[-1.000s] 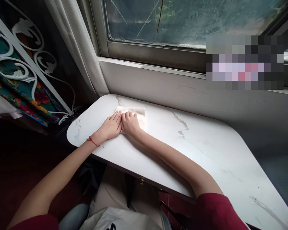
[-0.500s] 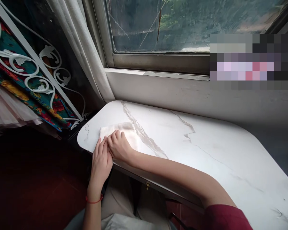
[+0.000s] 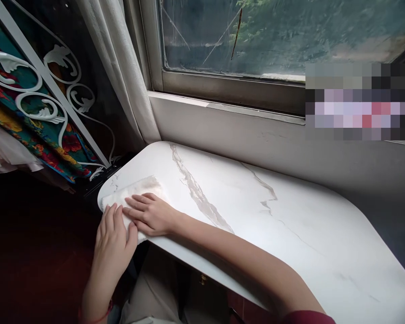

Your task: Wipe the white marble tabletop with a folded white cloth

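A white cloth [image 3: 145,185] lies spread on the left end of a white marble-patterned table [image 3: 243,207], one corner hanging over the front edge. Flat on top of the cloth rests my right hand [image 3: 151,213], its fingers stretched toward the left. My left hand [image 3: 113,240] touches the cloth at the table's near left edge, fingers extended over it and thumb apart. The fingertips of the two hands are close together. A red bracelet [image 3: 104,312] circles my left wrist.
Behind the table runs a wall ledge [image 3: 202,105] under a framed window [image 3: 273,36]. A pale curtain [image 3: 121,67] hangs at the back left. White scrolled metalwork [image 3: 50,108] and colourful floral fabric [image 3: 40,144] stand left of the table. A pixelated patch covers the right.
Both hands and the cloth have moved left and nearer, to the table's left edge. The right hand's bent fingers have flattened out. The view has shifted slightly.
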